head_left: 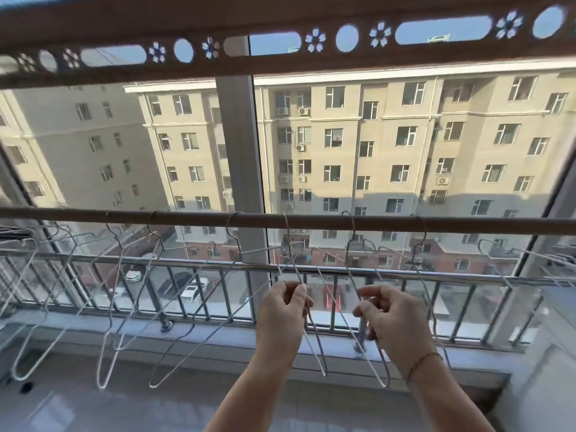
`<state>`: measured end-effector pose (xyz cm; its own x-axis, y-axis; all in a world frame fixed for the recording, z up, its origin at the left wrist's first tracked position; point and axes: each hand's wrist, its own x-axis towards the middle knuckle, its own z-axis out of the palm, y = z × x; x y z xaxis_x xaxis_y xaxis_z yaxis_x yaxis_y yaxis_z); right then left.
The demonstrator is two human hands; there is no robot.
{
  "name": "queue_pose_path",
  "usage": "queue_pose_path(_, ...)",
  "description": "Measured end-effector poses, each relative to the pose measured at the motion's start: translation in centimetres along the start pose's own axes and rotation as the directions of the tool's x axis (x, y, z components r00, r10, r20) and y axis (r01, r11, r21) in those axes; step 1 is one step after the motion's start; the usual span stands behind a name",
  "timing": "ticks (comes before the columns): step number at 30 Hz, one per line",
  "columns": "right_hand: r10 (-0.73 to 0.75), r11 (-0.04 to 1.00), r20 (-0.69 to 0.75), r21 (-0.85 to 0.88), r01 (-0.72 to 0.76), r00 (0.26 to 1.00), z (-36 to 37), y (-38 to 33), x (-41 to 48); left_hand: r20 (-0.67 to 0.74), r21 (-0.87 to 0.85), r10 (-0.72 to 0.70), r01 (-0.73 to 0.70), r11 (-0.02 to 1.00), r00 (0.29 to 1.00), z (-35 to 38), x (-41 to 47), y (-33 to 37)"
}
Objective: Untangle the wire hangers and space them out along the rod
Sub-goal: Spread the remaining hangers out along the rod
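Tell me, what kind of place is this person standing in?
Most likely an enclosed apartment balcony used for drying laundry, several floors up. Wire hangers hang on a rod before a large window, with a metal railing behind and parked cars far below.

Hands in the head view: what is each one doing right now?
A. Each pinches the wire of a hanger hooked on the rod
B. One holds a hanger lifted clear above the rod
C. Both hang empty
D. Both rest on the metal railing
A: the left hand and right hand each pinch hanger wires whose hooks sit over the rod.
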<state>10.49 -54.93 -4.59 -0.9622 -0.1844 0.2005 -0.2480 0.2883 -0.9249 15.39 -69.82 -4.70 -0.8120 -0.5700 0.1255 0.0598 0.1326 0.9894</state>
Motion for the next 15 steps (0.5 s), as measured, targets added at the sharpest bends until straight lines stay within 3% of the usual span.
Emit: queue_pose_path(15, 0.074, 0.997, -0.061, 0.011, -0.074, 0.995, 0.7, -0.2, -0.1, 0.053, 0.059, 0.024, -0.027, 0.998, 0.998, -1.0, 0.3, -0.5)
